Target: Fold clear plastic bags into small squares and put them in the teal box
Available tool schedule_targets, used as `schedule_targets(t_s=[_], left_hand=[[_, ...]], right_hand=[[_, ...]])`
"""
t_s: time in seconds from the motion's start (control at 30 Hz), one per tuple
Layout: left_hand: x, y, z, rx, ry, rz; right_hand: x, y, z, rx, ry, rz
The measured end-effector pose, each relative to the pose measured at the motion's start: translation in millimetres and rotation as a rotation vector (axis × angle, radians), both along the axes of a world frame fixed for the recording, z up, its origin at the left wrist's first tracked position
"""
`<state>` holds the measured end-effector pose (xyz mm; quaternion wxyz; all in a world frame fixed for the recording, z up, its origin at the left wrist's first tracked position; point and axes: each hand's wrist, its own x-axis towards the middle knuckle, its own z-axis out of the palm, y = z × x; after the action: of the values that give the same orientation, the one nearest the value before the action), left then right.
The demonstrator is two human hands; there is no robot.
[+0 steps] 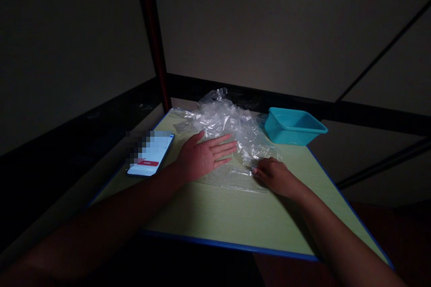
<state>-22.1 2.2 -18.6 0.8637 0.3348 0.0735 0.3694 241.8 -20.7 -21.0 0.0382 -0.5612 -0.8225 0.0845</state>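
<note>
A crumpled clear plastic sheet or bag (224,119) spreads over the back middle of the pale green table (215,215). My left hand (202,157) is open beside its near left part, palm showing and fingers stretched to the right, holding nothing. At the plastic's right front edge, my right hand (271,172) has its fingers pinched together on the film. The fingertips are partly hidden in shadow. The flat front part of the plastic lies between the two hands.
A turquoise plastic basket (292,136) stands at the table's back right corner. On the left edge lies a phone (151,154) with its screen lit. The table has a blue rim, and dark-trimmed walls rise behind it.
</note>
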Motion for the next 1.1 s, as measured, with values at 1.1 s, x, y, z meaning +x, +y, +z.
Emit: schedule_targets(t_s=[1.1], left_hand=[[9.4, -4.7, -2.4, 0.090, 0.272, 0.295]], right_hand=[[-0.6, -1.2, 0.8, 0.011, -0.019, 0.005]])
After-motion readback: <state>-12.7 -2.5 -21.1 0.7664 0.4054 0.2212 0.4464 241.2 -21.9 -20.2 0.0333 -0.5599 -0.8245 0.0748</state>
